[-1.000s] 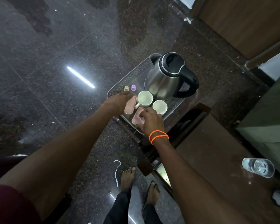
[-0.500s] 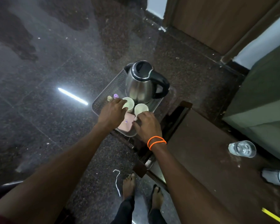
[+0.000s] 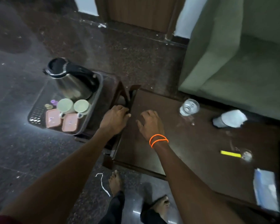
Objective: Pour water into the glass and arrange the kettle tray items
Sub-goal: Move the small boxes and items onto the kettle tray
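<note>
The tray [image 3: 96, 101] was seen on a small dark stand at the left, with the steel kettle [image 3: 71, 80] standing at its far end, two pale cups [image 3: 73, 106] just in front of it and two pink sachets [image 3: 61, 121] laid side by side at the near edge. The glass [image 3: 189, 107] was set upright on the dark wooden table [image 3: 192, 143], well apart from the tray. The left hand [image 3: 115, 119] was held at the table's left edge with fingers bent, whether gripping it could not be told, while the right hand [image 3: 149, 124] was held over the tabletop, fingers loosely spread and nothing in it.
</note>
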